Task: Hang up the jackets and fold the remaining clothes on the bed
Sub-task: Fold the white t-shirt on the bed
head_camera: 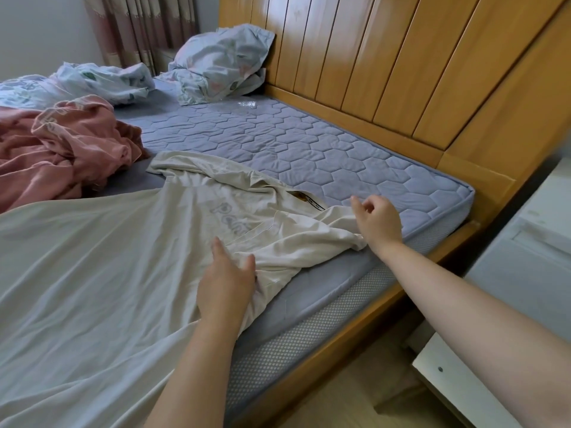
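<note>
Bedroom scene: a blue-grey quilted mattress [309,149] sits in a wooden bed frame with a tall panelled headboard [401,57], and a white bedside cabinet [525,242] stands off its right edge. A large cream T-shirt [108,257] lies spread across the near side of the mattress, collar toward the headboard, pale lettering on its chest. A crumpled pink garment [61,143] is heaped at far left, with rumpled printed bedding [102,81] and pillows [222,57] beyond. The person's left hand [225,285] presses on bunched cloth near the shirt's edge, fingers mostly straight. The right hand [378,222] hangs over the shirt's shoulder, fingers loosely curled, holding nothing.
</note>
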